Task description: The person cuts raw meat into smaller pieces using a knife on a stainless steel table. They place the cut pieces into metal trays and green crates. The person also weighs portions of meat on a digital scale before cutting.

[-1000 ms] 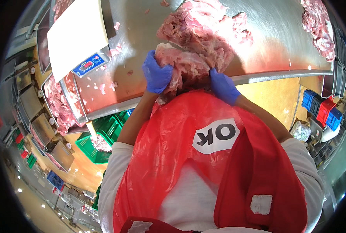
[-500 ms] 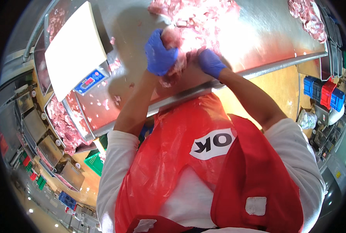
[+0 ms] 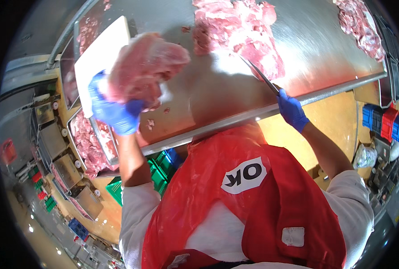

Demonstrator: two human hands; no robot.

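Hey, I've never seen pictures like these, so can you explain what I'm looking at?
There's no machine here, just a person working with two blue-gloved hands. The pictures come from a wide camera worn on the head, looking down, so edges bend and the red apron shows below. The left hand holds up a chunk of raw meat, partly covering a white slab in view. The right hand holds a knife. More raw meat lies on the metal table.
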